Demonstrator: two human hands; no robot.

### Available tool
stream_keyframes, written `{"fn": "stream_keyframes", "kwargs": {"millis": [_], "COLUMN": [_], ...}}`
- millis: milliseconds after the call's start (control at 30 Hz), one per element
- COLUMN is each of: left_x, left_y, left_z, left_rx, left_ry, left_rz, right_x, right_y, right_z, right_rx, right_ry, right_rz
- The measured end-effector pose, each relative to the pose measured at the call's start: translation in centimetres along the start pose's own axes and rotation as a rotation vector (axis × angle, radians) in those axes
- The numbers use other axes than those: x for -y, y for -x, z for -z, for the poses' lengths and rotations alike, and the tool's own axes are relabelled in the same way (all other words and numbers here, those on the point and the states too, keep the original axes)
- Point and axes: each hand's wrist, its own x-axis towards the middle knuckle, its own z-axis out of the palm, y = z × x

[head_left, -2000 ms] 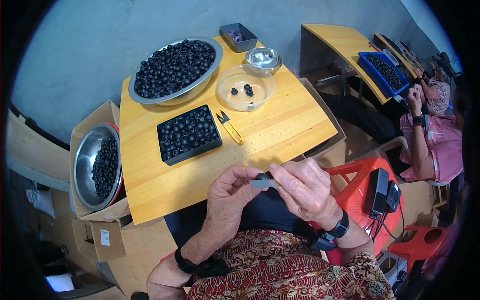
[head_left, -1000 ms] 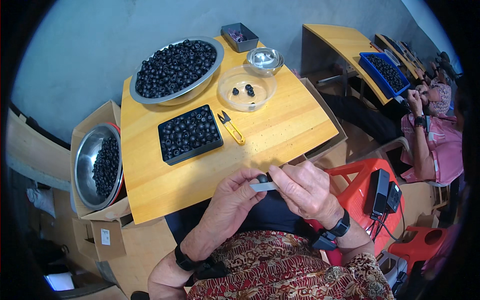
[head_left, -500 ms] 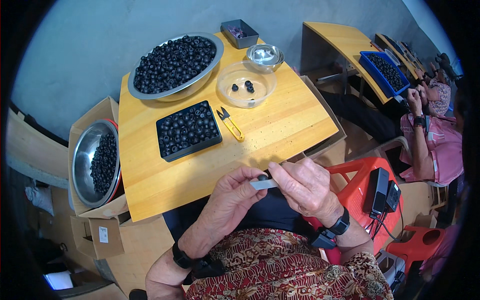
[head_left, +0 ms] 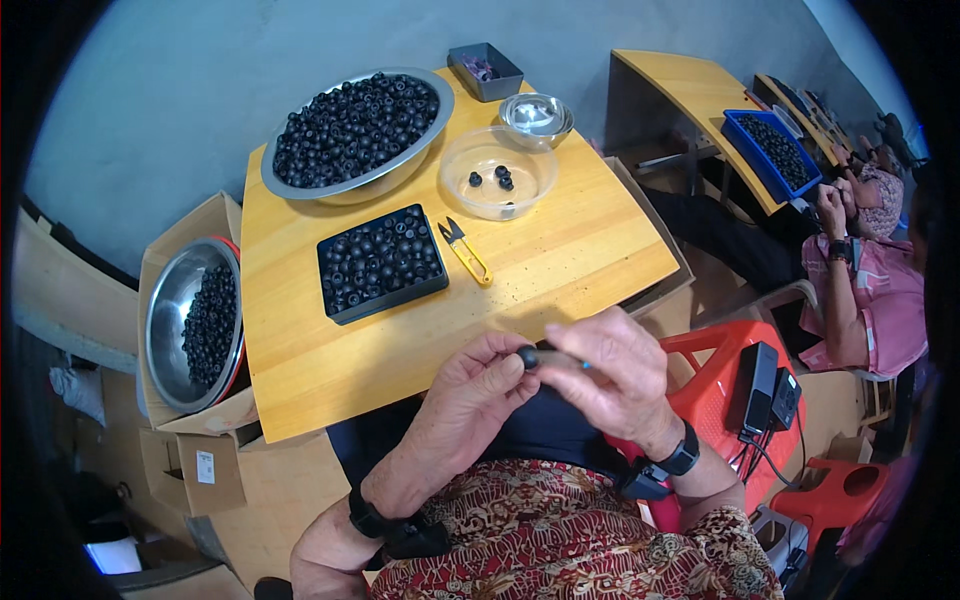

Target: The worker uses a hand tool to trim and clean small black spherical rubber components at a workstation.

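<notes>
My left hand (head_left: 470, 385) pinches a small round black piece (head_left: 527, 356) between thumb and fingertips, in front of the table's near edge. Close beside it, my right hand (head_left: 615, 375) grips a thin, flat pale strip (head_left: 556, 360), which reaches toward the black piece. Motion smears the right fingers and the strip, so I cannot tell whether the strip touches the piece. On the table, a black square tray (head_left: 382, 312) is full of similar black pieces. Yellow-handled thread snips (head_left: 466, 255) lie to its right, their blades pointing away from me.
Behind the tray stands a large metal basin (head_left: 440, 110) heaped with black pieces. A clear plastic bowl (head_left: 500, 145) holds several pieces, near a small metal bowl (head_left: 540, 115) and a grey box (head_left: 490, 85). Another basin (head_left: 165, 345) sits left; a red stool (head_left: 700, 350) and co-workers are right.
My right hand has lifted and its fingers have opened out a little, blurring. The strip has drawn back to the right, exposing more of the black piece in my left hand.
</notes>
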Motion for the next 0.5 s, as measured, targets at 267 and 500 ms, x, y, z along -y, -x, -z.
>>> {"fn": "stream_keyframes", "kwargs": {"millis": [267, 500], "left_x": [-0.4, -0.2], "left_y": [0.0, 0.0], "left_z": [-0.9, -0.2], "left_rx": [-0.026, -0.069], "left_ry": [-0.038, -0.010], "left_rz": [0.009, 0.023], "right_x": [-0.2, 0.0], "right_y": [0.3, 0.3], "right_z": [-0.4, -0.7], "right_rx": [0.054, 0.034], "right_ry": [0.064, 0.061], "right_rz": [0.120, 0.087]}}
